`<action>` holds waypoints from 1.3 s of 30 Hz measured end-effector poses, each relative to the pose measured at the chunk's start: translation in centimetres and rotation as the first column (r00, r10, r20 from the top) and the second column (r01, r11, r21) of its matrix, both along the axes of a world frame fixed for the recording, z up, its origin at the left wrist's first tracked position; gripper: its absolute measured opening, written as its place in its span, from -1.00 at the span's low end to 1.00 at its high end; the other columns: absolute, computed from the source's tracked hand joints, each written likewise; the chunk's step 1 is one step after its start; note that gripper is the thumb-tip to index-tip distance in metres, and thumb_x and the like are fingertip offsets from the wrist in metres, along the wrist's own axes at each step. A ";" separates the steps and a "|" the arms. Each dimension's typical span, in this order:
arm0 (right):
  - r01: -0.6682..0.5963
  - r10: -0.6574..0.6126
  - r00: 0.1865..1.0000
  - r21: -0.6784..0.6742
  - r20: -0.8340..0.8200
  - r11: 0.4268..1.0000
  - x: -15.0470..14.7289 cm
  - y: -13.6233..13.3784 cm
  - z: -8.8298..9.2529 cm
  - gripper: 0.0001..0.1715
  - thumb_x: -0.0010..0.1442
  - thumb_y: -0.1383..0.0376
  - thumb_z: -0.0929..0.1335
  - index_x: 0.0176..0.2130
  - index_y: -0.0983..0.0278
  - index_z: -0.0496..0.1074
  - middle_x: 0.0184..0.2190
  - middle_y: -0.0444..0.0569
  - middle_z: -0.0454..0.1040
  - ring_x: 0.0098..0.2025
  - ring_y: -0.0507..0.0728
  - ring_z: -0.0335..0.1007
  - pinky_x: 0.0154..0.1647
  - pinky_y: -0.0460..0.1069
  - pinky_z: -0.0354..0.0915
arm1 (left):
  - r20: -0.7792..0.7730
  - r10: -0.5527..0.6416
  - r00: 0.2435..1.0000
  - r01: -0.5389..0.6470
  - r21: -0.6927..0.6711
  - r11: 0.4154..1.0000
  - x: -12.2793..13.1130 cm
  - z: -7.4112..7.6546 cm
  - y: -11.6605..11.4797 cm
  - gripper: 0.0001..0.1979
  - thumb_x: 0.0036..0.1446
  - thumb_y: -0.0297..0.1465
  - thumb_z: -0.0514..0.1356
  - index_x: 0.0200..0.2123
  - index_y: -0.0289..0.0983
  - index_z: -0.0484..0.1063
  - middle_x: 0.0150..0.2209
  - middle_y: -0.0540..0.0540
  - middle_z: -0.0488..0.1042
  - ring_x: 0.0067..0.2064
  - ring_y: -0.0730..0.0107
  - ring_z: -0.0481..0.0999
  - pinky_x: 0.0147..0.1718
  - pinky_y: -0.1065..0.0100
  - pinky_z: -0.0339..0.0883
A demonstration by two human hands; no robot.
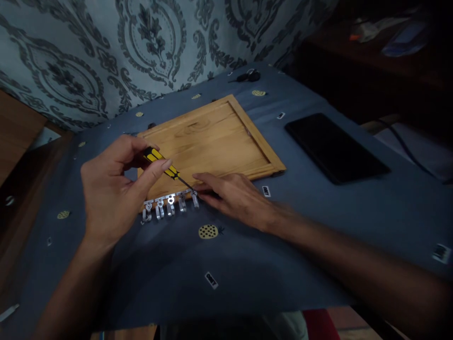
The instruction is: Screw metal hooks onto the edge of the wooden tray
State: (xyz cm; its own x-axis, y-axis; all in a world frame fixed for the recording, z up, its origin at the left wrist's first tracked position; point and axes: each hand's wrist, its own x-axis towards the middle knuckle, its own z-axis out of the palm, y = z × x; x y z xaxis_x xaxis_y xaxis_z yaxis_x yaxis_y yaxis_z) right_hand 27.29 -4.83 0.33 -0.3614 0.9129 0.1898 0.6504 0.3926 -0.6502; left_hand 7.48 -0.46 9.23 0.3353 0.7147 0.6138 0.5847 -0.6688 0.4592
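My left hand (113, 189) grips the yellow and black handle of a small screwdriver (165, 166), whose tip points down to the right at a silver metal hook rail (170, 204). The rail lies along the near edge of a wooden board (212, 137) with a raised frame. My right hand (233, 196) rests flat on the blue cloth at the rail's right end, fingers pressed together by the screwdriver tip. What the fingertips hold, if anything, is hidden.
A blue cloth with small pineapple prints (208, 231) covers the surface. A black phone (334, 147) lies to the right of the board. A dark small object (249, 75) sits at the far edge near the patterned wall. Wooden floor shows at the left.
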 end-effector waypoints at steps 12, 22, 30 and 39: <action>-0.003 0.003 1.000 0.009 0.009 1.000 0.1 0.0 0.2 -0.60 0.29 0.36 0.36 0.12 0.21 0.40 -0.12 -0.04 0.66 -0.10 0.14 0.61 -0.10 -0.03 0.43 | -0.022 -0.060 0.998 0.060 -0.007 0.998 -0.4 -0.1 0.3 -0.84 0.10 -0.33 0.38 -0.24 -0.23 0.56 -0.32 0.06 0.57 -0.32 0.50 0.55 -0.29 0.47 0.41; 0.003 -0.003 1.000 -0.001 -0.002 1.000 0.0 0.0 0.2 -0.62 0.29 0.34 0.36 0.11 0.22 0.41 -0.15 -0.03 0.67 -0.15 0.14 0.62 -0.13 -0.02 0.44 | -0.041 -0.066 0.997 0.066 -0.015 0.998 -0.3 0.1 0.0 -0.85 0.12 -0.33 0.34 -0.21 -0.19 0.55 -0.31 0.06 0.58 -0.33 0.43 0.56 -0.31 0.39 0.41; 0.000 0.000 1.000 -0.010 -0.009 1.000 0.0 0.0 0.3 -0.62 0.29 0.35 0.36 0.11 0.21 0.40 -0.11 -0.02 0.66 -0.10 0.16 0.62 -0.10 -0.01 0.44 | -0.040 -0.078 0.996 0.076 -0.051 0.996 -0.3 0.4 -0.1 -0.82 0.12 -0.37 0.33 -0.17 -0.21 0.55 -0.27 0.02 0.59 -0.29 0.40 0.57 -0.26 0.37 0.42; 0.002 -0.002 1.000 0.004 0.003 1.000 -0.1 0.0 0.3 -0.60 0.30 0.35 0.36 0.13 0.24 0.38 -0.09 -0.01 0.66 -0.09 0.15 0.61 -0.10 -0.04 0.43 | -0.076 -0.083 0.994 0.081 -0.029 0.996 -0.4 0.5 -0.2 -0.81 0.13 -0.37 0.34 -0.15 -0.22 0.56 -0.25 0.02 0.60 -0.29 0.45 0.57 -0.25 0.43 0.41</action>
State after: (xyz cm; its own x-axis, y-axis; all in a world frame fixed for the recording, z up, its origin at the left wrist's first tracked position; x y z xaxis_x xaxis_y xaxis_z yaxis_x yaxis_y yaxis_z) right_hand 27.24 -4.84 0.62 -0.3596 0.9129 0.1929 0.6531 0.3939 -0.6468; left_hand 7.07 -0.65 9.71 0.4390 0.6983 0.5654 0.5624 -0.7043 0.4331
